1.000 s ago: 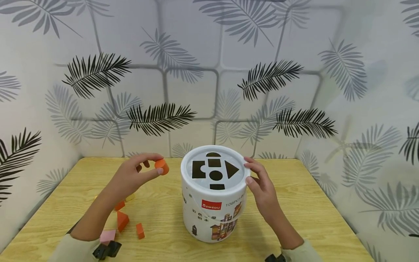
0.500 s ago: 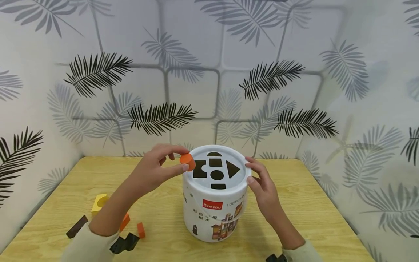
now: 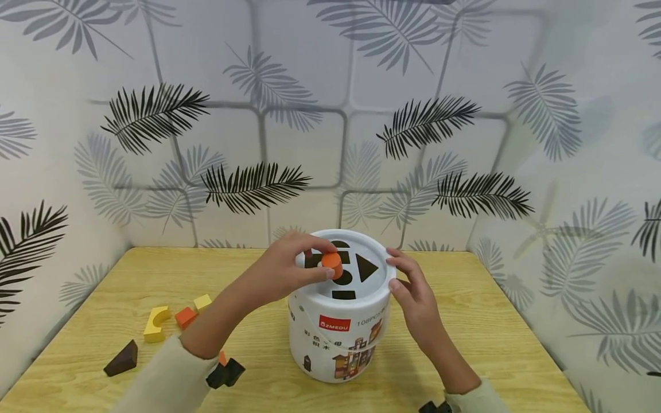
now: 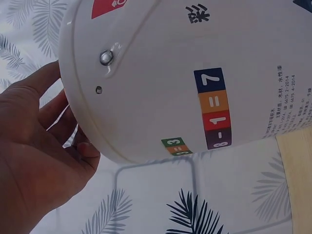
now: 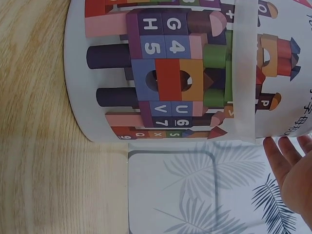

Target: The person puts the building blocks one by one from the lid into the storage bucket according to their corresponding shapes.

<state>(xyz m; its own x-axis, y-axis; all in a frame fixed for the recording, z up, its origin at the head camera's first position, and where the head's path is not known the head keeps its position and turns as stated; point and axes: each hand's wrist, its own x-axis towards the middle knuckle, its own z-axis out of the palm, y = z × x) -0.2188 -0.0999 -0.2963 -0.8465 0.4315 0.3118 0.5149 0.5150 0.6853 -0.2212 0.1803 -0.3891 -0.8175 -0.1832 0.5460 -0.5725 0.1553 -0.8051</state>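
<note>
A white toy-block bucket (image 3: 304,350) stands upright on the table, its lid (image 3: 374,287) cut with shaped holes. Over the lid, my left hand (image 3: 281,269) pinches an orange cylinder block (image 3: 332,265) between thumb and fingers, right by the round hole (image 3: 343,278). That block is hidden in the left wrist view, where the hand (image 4: 44,141) shows behind the bucket's rim. My right hand (image 3: 418,301) rests its fingertips and thumb against the right side of the lid's rim. In the right wrist view its fingers (image 5: 277,158) look fairly straight along the bucket's side.
On the wooden table (image 3: 490,344), loose blocks lie at the left: a yellow arch (image 3: 155,326), a red-orange block (image 3: 186,317), a small yellow block (image 3: 202,302) and a dark brown one (image 3: 122,358). The left forearm partly covers an orange piece (image 3: 222,358). Leaf-patterned walls surround the table.
My left hand has carried the orange cylinder rightward from beside the bucket to over the lid's holes. More blocks show behind the left arm. My right hand has stayed at the rim.
</note>
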